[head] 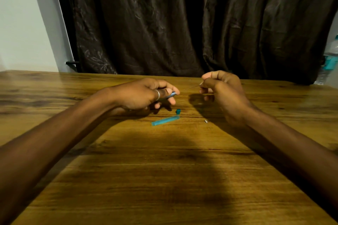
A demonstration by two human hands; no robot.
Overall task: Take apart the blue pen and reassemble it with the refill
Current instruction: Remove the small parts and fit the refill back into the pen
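Head camera footage looked down on a wooden table (164,170) with both bare forearms reaching forward over it. The left hand (142,95) was curled around the blue pen barrel (172,94), of which only a short bluish end showed past the fingertips, pointing toward the other hand; a silver ring (157,94) sat on one finger of that hand. The right hand (221,87) was closed in a pinch on the refill (192,87), a very thin rod whose free end stuck out to the left, toward the barrel's open end. A small gap separated the refill's tip from the barrel, so the two were near but apart. Both hands were held just above the tabletop near its far edge. On the table in front of the hands lay a long teal cap (165,120), flat on its side and slightly slanted. Just beyond its right end sat a small teal end plug (178,111), close to the cap though whether they touched could not be told. A tiny pale metal piece (206,121) lay to the right of the cap, apart from it. Behind the table hung a dark curtain (182,23), and a plastic water bottle (329,60) stood at the right edge of the picture.
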